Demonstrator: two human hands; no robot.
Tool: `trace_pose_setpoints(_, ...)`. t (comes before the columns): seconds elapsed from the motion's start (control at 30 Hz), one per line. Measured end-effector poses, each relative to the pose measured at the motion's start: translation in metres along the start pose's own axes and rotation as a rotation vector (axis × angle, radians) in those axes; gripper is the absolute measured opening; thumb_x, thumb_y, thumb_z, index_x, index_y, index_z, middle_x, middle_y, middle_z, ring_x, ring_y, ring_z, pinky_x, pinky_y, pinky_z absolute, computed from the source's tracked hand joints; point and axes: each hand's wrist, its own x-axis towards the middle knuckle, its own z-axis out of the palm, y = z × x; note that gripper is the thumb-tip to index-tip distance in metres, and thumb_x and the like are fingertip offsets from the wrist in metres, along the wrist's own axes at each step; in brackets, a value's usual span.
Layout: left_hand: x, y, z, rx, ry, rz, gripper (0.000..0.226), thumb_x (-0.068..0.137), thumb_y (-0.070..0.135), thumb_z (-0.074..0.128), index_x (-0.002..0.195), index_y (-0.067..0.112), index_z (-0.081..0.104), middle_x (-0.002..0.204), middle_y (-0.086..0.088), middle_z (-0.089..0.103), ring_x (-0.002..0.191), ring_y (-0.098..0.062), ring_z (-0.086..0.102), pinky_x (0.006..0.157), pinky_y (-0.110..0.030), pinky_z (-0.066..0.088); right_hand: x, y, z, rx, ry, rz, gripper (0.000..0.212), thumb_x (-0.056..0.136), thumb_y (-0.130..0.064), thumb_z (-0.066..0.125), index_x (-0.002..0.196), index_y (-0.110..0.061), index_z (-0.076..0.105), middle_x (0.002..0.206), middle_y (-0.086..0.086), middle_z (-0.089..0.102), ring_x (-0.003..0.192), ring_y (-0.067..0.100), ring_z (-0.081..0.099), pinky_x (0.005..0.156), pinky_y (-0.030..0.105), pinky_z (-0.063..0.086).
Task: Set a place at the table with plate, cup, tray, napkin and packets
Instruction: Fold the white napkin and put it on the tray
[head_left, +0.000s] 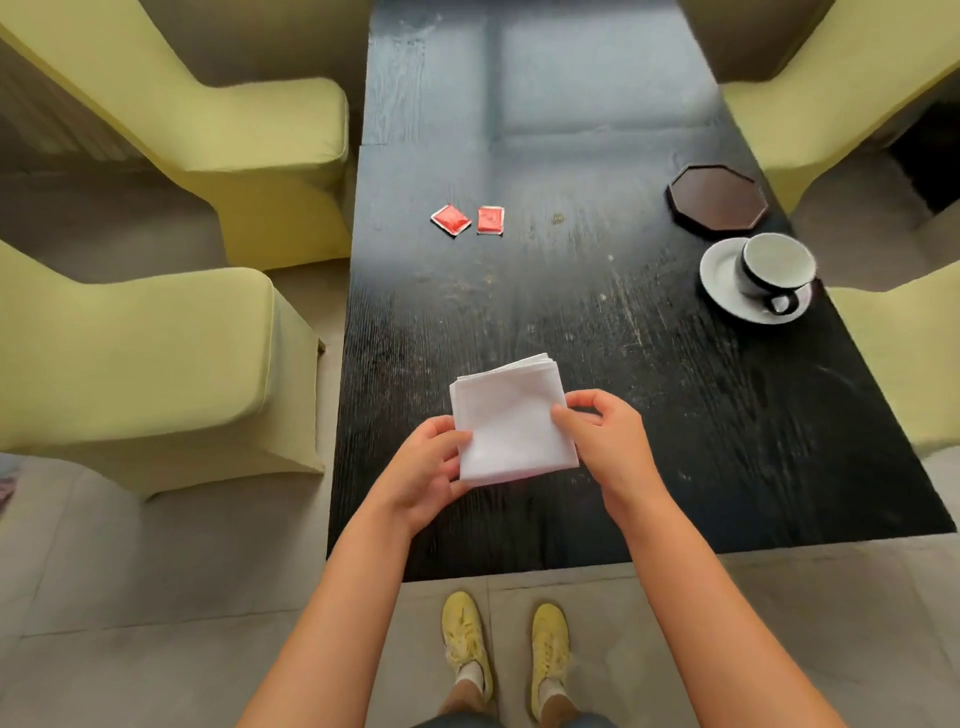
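Note:
A folded white napkin (511, 421) is at the near middle of the dark wooden table (597, 322). My left hand (423, 478) grips its near left corner, and my right hand (602, 439) pinches its right edge. Two red packets (451, 219) (490, 220) lie side by side further up the table. At the right edge a black-and-white cup (774, 267) stands on a white plate (719, 275). Just beyond them sits a dark octagonal tray (717, 196).
Yellow-covered chairs flank the table: two on the left (156, 358) (249, 140), others on the right (841, 93). The table's near edge runs just ahead of my yellow shoes (465, 642) on the tiled floor.

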Motion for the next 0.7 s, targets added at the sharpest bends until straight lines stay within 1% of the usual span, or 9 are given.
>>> trace_pose_setpoints(0.07,-0.008,0.016,0.016,-0.031,-0.008,0.076,0.020,0.088,-0.001,0.050,0.104,0.011,0.049,0.100,-0.010,0.065,0.082,-0.019,0.067,0.060,-0.029,0.058,-0.004,-0.018,-0.012,0.040,0.010,-0.013,0.010,0.084,-0.011,0.061,0.083,-0.020,0.061,0.080,-0.001,0.070,0.065,0.003,0.066,0.048,0.015,0.050)
trace_pose_setpoints(0.1,-0.013,0.025,0.028,-0.025,-0.006,0.120,0.021,0.088,-0.003,0.051,0.103,0.012,0.050,0.098,-0.010,0.065,0.080,-0.019,0.067,0.057,-0.028,0.058,-0.008,-0.029,-0.022,0.067,0.020,-0.026,0.009,0.084,-0.010,0.061,0.083,-0.019,0.061,0.080,0.001,0.070,0.068,0.006,0.066,0.053,0.019,0.053)
trace_pose_setpoints(0.17,-0.024,0.042,0.050,0.034,0.001,0.203,0.022,0.087,-0.003,0.053,0.100,0.015,0.051,0.097,-0.008,0.065,0.079,-0.019,0.065,0.056,-0.027,0.056,-0.014,-0.051,-0.039,0.098,0.031,-0.049,0.010,0.085,-0.008,0.061,0.085,-0.018,0.061,0.083,0.005,0.070,0.072,0.013,0.067,0.063,0.030,0.054)
trace_pose_setpoints(0.2,-0.031,0.050,0.063,0.086,0.001,0.250,0.023,0.086,-0.003,0.054,0.099,0.016,0.051,0.097,-0.007,0.065,0.080,-0.019,0.064,0.058,-0.027,0.056,-0.019,-0.061,-0.050,0.112,0.036,-0.069,0.010,0.085,-0.007,0.061,0.084,-0.017,0.061,0.083,0.006,0.070,0.073,0.015,0.066,0.064,0.032,0.054)
trace_pose_setpoints(0.27,-0.045,0.064,0.089,0.192,0.004,0.344,0.025,0.085,-0.002,0.057,0.098,0.019,0.053,0.095,-0.003,0.065,0.081,-0.018,0.064,0.060,-0.026,0.055,-0.027,-0.079,-0.073,0.138,0.032,-0.112,0.010,0.085,-0.003,0.059,0.086,-0.013,0.061,0.082,0.006,0.068,0.073,0.016,0.065,0.061,0.029,0.054)
trace_pose_setpoints(0.37,-0.062,0.076,0.124,0.274,-0.005,0.460,0.023,0.084,-0.002,0.059,0.096,0.018,0.055,0.090,-0.002,0.065,0.077,-0.015,0.063,0.056,-0.020,0.055,-0.039,-0.097,-0.107,0.159,0.024,-0.168,0.014,0.085,0.000,0.057,0.099,-0.003,0.060,0.082,0.006,0.066,0.073,0.016,0.064,0.055,0.023,0.055)
trace_pose_setpoints(0.53,-0.078,0.064,0.181,0.337,-0.028,0.551,0.025,0.086,0.001,0.059,0.107,0.014,0.056,0.087,-0.003,0.068,0.072,-0.012,0.064,0.053,-0.016,0.053,-0.052,-0.102,-0.169,0.187,0.033,-0.234,0.013,0.086,-0.001,0.059,0.097,-0.007,0.059,0.086,0.005,0.065,0.077,0.014,0.064,0.058,0.021,0.057)
trace_pose_setpoints(0.63,-0.079,0.043,0.216,0.315,-0.033,0.560,0.021,0.086,0.001,0.060,0.100,0.016,0.060,0.079,0.001,0.071,0.063,-0.007,0.067,0.053,-0.016,0.053,-0.054,-0.097,-0.211,0.177,0.033,-0.246,0.020,0.086,-0.001,0.059,0.106,-0.003,0.059,0.092,0.008,0.067,0.081,0.017,0.065,0.063,0.025,0.058)
trace_pose_setpoints(0.7,-0.077,0.024,0.239,0.285,-0.030,0.562,0.019,0.085,0.001,0.061,0.094,0.017,0.062,0.074,0.003,0.073,0.060,-0.004,0.067,0.051,-0.015,0.052,-0.055,-0.092,-0.241,0.152,0.016,-0.265,0.026,0.085,0.003,0.055,0.110,-0.003,0.060,0.095,0.007,0.069,0.083,0.017,0.066,0.067,0.029,0.057)
